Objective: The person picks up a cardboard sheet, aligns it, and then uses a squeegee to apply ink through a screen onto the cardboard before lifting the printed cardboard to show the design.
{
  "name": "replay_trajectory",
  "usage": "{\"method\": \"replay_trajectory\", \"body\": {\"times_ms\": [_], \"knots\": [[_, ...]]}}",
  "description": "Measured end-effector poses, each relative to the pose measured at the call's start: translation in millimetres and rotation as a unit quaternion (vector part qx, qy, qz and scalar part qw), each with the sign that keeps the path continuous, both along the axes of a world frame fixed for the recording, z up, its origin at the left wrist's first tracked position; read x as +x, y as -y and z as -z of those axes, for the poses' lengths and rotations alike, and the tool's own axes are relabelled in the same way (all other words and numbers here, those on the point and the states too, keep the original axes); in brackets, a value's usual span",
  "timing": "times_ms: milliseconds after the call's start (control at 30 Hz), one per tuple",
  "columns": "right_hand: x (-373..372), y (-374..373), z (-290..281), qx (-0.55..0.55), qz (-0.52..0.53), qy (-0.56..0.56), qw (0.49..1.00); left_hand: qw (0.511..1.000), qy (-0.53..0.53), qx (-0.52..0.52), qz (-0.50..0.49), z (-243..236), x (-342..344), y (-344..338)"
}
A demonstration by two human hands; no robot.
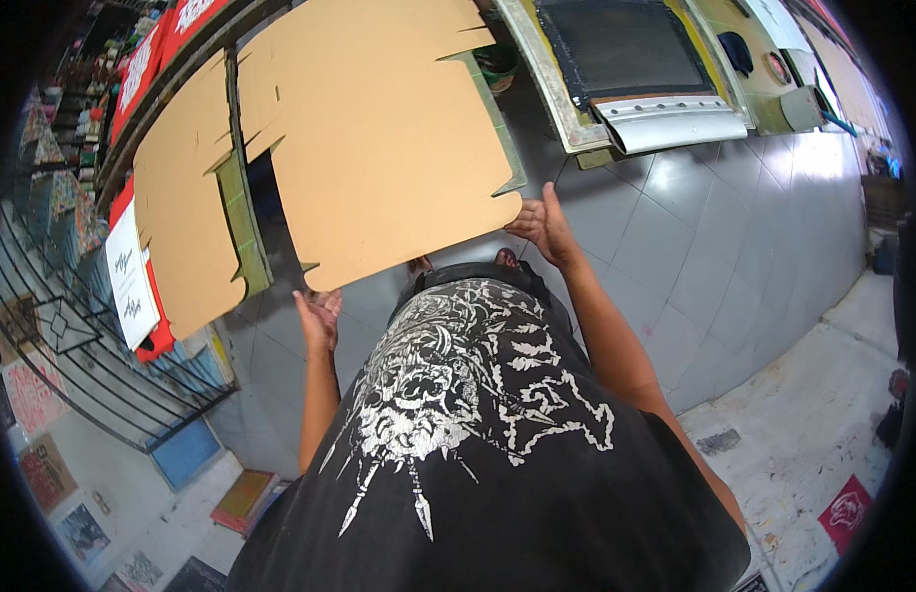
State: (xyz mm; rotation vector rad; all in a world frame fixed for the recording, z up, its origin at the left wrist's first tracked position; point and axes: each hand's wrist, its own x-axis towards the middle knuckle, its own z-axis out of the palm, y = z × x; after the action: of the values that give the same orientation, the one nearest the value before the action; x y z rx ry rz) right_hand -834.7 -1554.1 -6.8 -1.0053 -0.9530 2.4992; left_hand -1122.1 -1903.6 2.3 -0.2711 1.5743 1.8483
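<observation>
Two flat die-cut cardboard sheets are in view. The nearer cardboard sheet (379, 128) is held up over the grey tiled floor (714, 247) by two hands — the left hand (320, 314) under its lower corner, the right hand (544, 225) at its right edge, fingers closed on the board, thumb raised. The left fingers seem loosely curled, partly hidden. The second sheet (182, 227) lies on the green desk (243, 217) — one printing screen frame (625, 59) lies beyond.

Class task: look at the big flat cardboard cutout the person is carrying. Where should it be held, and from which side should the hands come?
Best held at its near edge, one hand toward each corner, coming from below. The cardboard sheet is wide, thin and nearly flat, so it would probably sag if held at one point. The left hand and right hand sit at that near edge, spread wide apart, palms up.
</observation>
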Motion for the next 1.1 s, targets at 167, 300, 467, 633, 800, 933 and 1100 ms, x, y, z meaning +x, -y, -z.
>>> {"method": "replay_trajectory", "body": {"times_ms": [167, 300, 467, 633, 800, 933, 1100], "knots": [[57, 13, 62, 0.043, -0.030, 0.117, 0.992, 0.929, 0.010, -0.314, 0.193, 99, 47, 122], [139, 37, 127, 0.268, -0.177, 0.325, 0.889, 0.872, -0.053, -0.339, 0.351, 126, 82, 162], [229, 68, 159, 0.368, -0.297, 0.448, 0.759, 0.878, -0.044, -0.337, 0.336, 119, 120, 130], [207, 87, 123, 0.313, -0.263, 0.436, 0.802, 0.923, -0.018, -0.265, 0.278, 143, 104, 121], [150, 95, 64, 0.395, -0.217, 0.348, 0.822, 0.851, -0.162, -0.292, 0.405, 125, 72, 108], [156, 75, 14, 0.407, -0.189, 0.358, 0.819, 0.688, -0.251, -0.287, 0.617, 25, 57, 73], [238, -35, -35, 0.445, 0.079, 0.428, 0.783, 0.774, -0.227, -0.178, 0.564, -135, 73, -36]]}}
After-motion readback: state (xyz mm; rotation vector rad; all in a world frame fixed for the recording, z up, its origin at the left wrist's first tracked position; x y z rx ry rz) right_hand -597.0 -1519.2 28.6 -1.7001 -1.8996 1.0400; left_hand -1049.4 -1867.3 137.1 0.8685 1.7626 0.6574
